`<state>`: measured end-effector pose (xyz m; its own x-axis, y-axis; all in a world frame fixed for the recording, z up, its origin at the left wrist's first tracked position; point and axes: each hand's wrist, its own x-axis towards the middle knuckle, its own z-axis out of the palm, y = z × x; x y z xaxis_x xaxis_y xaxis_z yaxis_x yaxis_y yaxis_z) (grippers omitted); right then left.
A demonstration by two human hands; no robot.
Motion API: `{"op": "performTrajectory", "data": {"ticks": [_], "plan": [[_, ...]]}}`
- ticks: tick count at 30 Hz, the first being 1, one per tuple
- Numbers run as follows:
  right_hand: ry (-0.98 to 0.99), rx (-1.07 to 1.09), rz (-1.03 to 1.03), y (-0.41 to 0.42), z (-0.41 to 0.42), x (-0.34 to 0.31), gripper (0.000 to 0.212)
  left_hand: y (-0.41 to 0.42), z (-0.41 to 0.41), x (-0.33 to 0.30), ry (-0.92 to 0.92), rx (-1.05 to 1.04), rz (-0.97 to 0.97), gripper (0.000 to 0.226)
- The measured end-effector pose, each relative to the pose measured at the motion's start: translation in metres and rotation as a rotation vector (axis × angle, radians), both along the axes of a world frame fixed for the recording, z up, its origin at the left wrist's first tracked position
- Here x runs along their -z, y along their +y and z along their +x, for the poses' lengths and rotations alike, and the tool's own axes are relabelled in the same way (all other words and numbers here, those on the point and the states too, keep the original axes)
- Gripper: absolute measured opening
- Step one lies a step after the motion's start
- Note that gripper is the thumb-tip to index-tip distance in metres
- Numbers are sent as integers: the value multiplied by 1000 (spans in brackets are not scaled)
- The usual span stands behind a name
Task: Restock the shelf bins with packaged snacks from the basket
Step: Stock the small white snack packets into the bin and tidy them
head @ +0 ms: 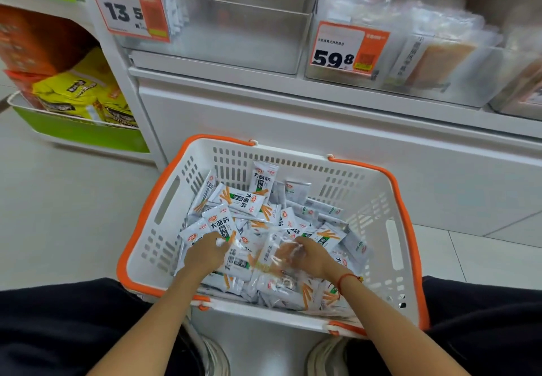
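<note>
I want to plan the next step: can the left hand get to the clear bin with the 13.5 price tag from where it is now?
Probably yes. The left hand is down in the basket gripping snack packets. The clear bin is open on top, and nothing stands between basket and bin.

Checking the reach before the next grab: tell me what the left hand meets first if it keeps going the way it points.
The left hand points forward and down into the basket. It already touches the white snack packets; pushing on, it would likely dig into that pile.
</note>
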<state>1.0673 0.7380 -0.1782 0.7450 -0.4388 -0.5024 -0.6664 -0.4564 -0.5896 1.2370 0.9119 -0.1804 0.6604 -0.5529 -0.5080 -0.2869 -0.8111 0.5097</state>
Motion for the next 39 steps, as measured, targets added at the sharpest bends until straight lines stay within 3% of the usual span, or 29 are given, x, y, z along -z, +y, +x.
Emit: {"op": "performTrajectory", "data": {"ticks": [2, 7, 10, 12, 17, 21, 27, 32, 35, 38, 39], "plan": [[75, 12, -57, -10, -1, 0, 13, -4, 4, -4, 55, -227, -126, 44], [411, -293, -2, -13, 3, -10, 29, -9, 15, 4, 237, -588, -322, 38], [314, -257, 38, -8, 16, -16, 17, -7, 10, -7, 363, -651, -376, 30], [255, -184, 55, -3, 28, -18, 26, -7, 8, -10, 470, -663, -391, 37], [430, -358, -75, 21, 42, -3, 56, -9, 14, -19, 461, -715, -510, 40], [383, -275, 27, 20, 39, 2, 41, -15, 16, -29, 552, -801, -606, 25], [367, -223, 147, -5, 21, -18, 28, -16, 16, -25, 655, -819, -557, 14], [173, -166, 154, -11, 14, -25, 13, -16, 19, -28, 691, -809, -516, 20], [-53, 26, 155, -20, 9, -27, 30, -17, 21, -30, 633, -790, -527, 14], [-272, 253, 280, -26, 10, -42, 16, -18, 18, -36, 544, -730, -547, 23], [-343, 297, 326, -27, 13, -49, 23, -19, 15, -39, 550, -703, -554, 30]]}}
